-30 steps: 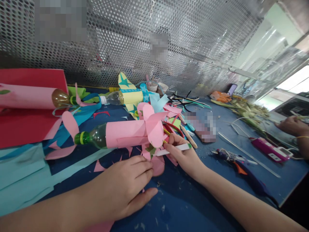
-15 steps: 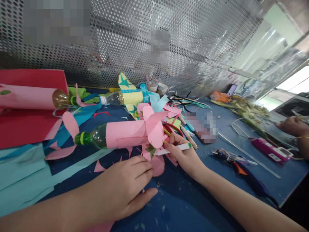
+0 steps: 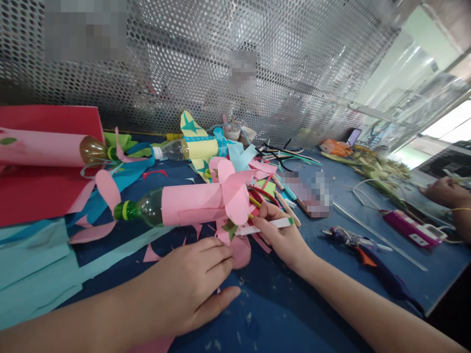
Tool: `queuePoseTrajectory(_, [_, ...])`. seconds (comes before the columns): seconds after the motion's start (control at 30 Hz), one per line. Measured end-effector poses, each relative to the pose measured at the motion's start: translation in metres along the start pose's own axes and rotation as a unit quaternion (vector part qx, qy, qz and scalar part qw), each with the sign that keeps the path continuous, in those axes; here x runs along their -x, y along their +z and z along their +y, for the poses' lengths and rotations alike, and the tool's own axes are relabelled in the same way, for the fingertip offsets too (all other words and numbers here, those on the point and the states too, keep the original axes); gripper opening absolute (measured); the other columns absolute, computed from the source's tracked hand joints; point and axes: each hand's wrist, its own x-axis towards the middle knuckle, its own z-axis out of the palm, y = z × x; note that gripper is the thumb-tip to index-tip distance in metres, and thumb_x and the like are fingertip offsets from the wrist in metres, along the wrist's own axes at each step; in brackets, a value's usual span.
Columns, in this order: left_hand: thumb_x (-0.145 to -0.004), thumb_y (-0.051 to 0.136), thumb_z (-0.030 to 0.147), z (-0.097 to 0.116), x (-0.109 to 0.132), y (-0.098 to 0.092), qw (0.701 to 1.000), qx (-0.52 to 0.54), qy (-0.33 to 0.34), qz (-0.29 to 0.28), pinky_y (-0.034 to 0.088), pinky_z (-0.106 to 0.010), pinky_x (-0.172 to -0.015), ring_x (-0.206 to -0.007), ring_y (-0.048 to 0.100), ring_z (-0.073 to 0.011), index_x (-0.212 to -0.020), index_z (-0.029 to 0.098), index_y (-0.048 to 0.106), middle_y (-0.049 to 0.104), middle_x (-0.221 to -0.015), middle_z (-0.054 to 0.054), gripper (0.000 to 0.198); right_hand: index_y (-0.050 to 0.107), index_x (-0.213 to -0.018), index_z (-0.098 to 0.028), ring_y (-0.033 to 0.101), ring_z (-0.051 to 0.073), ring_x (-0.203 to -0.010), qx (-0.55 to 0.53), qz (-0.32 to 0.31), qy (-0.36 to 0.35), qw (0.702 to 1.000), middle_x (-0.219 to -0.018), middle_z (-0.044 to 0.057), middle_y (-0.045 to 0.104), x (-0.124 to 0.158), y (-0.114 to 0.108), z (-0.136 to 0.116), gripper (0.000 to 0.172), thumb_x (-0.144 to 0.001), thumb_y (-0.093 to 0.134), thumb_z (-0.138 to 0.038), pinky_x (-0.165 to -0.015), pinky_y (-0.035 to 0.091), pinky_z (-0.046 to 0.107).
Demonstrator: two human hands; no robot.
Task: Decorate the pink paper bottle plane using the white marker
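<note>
- Step in hand, as I judge it: marking or outlining on the pink paper fin (image 3: 243, 252), the lower lobe at the right end of the pink-wrapped bottle (image 3: 195, 203).
- That bottle lies on its side in the middle of the blue tabletop (image 3: 279, 314), its green cap end (image 3: 127, 211) to the left, with pink paper blades (image 3: 107, 189) around it.
- The right hand (image 3: 281, 240) grips a white pen (image 3: 281, 223) between thumb and fingers, green end to the right. Its tip lies by the green star (image 3: 230, 230) on the fin; whether it touches the paper is too small to tell.
- The left hand (image 3: 204, 279) is open, palm down, grasping nothing; its fingertips rest on the fin's left side, apparently steadying it, and its thumb stands apart on the near side.
- A further stroke would call for light pen pressure, with the left fingers holding the fin flat and clear of the tip's path.
- The bottle is round and neither hand clasps its body, so a hard push could roll it or bend the fin.
- Just right of the fin, red and yellow handles (image 3: 253, 201) lie close to the right fingers, leaving the pen little room on that side.
</note>
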Motion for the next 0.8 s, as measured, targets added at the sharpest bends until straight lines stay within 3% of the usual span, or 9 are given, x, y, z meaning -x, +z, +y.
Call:
queuePoseTrajectory(0.4, [-0.102, 0.038, 0.030, 0.000, 0.000, 0.000, 1.000, -0.007, 0.004, 0.003, 0.058, -0.034, -0.086, -0.092, 0.069, -0.0235, -0.102, 0.010, 0.073, 0.076, -0.097, -0.010, 0.040, 0.040, -0.057, -0.023, 0.028, 0.007, -0.038, -0.012, 0.004, 0.013, 1.000, -0.044, -0.010, 0.037, 0.000, 0.003, -0.005, 0.030, -0.074, 0.063, -0.033, -0.040, 0.019, 0.024])
queuePoseTrajectory(0.6, [-0.102, 0.036, 0.030, 0.001, 0.001, 0.000, 0.999, -0.037, -0.006, 0.022, 0.059, -0.036, -0.075, -0.088, 0.069, -0.0246, -0.096, 0.012, 0.073, 0.076, -0.093, -0.011, 0.042, 0.040, -0.060, -0.023, 0.027, 0.007, -0.037, -0.063, 0.111, -0.006, 0.992, -0.041, -0.011, 0.033, 0.000, -0.007, 0.003, 0.029, -0.081, 0.057, -0.031, -0.040, 0.020, 0.024])
queuePoseTrajectory(0.7, [-0.102, 0.036, 0.030, 0.002, 0.001, -0.001, 0.998, -0.060, -0.014, 0.033, 0.059, -0.036, -0.074, -0.085, 0.069, -0.0245, -0.091, 0.012, 0.073, 0.076, -0.089, -0.011, 0.043, 0.046, -0.063, -0.022, 0.029, 0.008, -0.035, -0.071, 0.078, 0.014, 0.994, -0.041, -0.009, 0.037, 0.000, -0.010, 0.003, 0.027, -0.087, 0.050, -0.035, -0.039, 0.021, 0.024])
queuePoseTrajectory(0.8, [-0.101, 0.038, 0.030, 0.002, 0.002, 0.000, 0.998, -0.054, -0.020, 0.026, 0.059, -0.035, -0.075, -0.085, 0.069, -0.0236, -0.093, 0.012, 0.072, 0.075, -0.092, -0.011, 0.040, 0.048, -0.066, -0.022, 0.032, 0.008, -0.034, -0.060, 0.035, 0.034, 0.997, -0.041, -0.008, 0.042, 0.000, -0.008, -0.002, 0.026, -0.083, 0.057, -0.039, -0.038, 0.022, 0.023])
